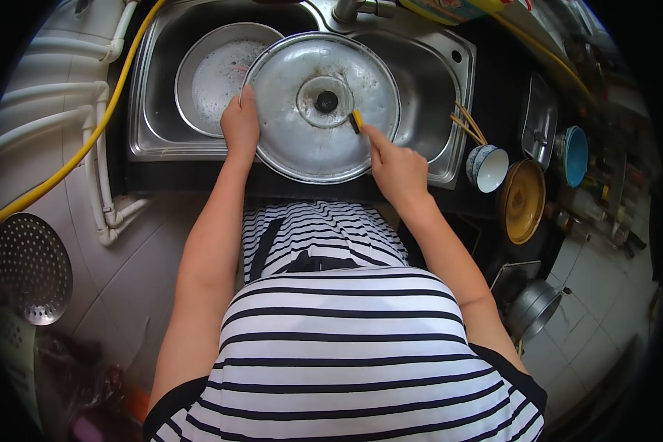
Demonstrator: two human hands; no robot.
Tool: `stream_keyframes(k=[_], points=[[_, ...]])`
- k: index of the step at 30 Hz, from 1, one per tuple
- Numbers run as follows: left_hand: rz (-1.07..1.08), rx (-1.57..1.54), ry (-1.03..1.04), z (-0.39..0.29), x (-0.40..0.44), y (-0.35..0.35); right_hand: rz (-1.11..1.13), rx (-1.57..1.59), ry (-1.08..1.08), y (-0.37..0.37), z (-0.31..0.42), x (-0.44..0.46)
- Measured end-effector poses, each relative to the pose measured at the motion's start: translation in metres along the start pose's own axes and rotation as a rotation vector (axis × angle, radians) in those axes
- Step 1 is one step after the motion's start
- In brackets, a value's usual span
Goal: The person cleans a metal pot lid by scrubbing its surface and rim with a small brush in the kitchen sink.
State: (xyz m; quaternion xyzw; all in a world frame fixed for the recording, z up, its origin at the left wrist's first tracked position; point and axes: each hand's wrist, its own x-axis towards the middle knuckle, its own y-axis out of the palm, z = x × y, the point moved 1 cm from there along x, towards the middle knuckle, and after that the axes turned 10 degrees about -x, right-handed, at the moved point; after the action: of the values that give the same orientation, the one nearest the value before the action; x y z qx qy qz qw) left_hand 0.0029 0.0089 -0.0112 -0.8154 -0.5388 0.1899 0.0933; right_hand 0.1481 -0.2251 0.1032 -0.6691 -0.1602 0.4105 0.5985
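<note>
Silver-coloured metal lid (302, 151), round, dented, one; location: over the middle of the double sink (460, 81), top face up, near edge towards the person, overlapping the view of a metal basin (181, 92). Fitted with a black knob (326, 102) at centre. Condition: mid-way, by judgement; the wide outer band is mostly grey and bright, while brown and dark marks show on the raised ring about the knob and on the face beyond it, these being the part left. No suds can be made out on the lid; whether it is wet, cannot tell. Left hand (241, 124), one: partly closed, clamped on the lid's left rim, thumb at the edge, other fingers largely hidden. Right hand (403, 168), one: nearly closed about a small yellow-and-black tool (356, 121), index finger stretched along it, the tool's tip just beside the knob; its full form is hidden. Basin, one: in the left bowl of the sink, holding white suds (217, 82). To the right of the sink: patterned bowl (491, 171), one; chopsticks (469, 125), wooden, beside it; brown round dish (523, 202), one; blue bowl (575, 156), one.
</note>
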Motion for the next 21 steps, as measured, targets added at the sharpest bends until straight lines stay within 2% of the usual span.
stream_keyframes(k=[2,5,9,11,12,17,21], points=[[0.024,0.012,-0.02,0.001,0.003,0.002,-0.169,0.01,-0.015,-0.003,0.0,0.024],[-0.007,0.012,-0.003,0.001,0.002,0.001,-0.243,0.01,-0.005,-0.008,0.006,0.064],[0.013,0.03,-0.053,-0.004,0.003,0.002,-0.207,-0.03,-0.038,-0.01,0.004,0.027],[-0.023,0.0,0.002,0.004,0.002,0.001,-0.045,-0.011,-0.01,-0.005,-0.001,0.005],[-0.021,0.001,0.001,0.004,0.002,0.0,-0.044,-0.01,-0.008,-0.006,0.0,0.008],[-0.001,-0.015,-0.054,-0.008,-0.002,-0.001,-0.222,0.001,-0.032,-0.013,0.012,0.063],[-0.015,-0.003,-0.033,-0.003,0.003,0.003,-0.223,-0.034,-0.062,-0.013,0.0,0.039]])
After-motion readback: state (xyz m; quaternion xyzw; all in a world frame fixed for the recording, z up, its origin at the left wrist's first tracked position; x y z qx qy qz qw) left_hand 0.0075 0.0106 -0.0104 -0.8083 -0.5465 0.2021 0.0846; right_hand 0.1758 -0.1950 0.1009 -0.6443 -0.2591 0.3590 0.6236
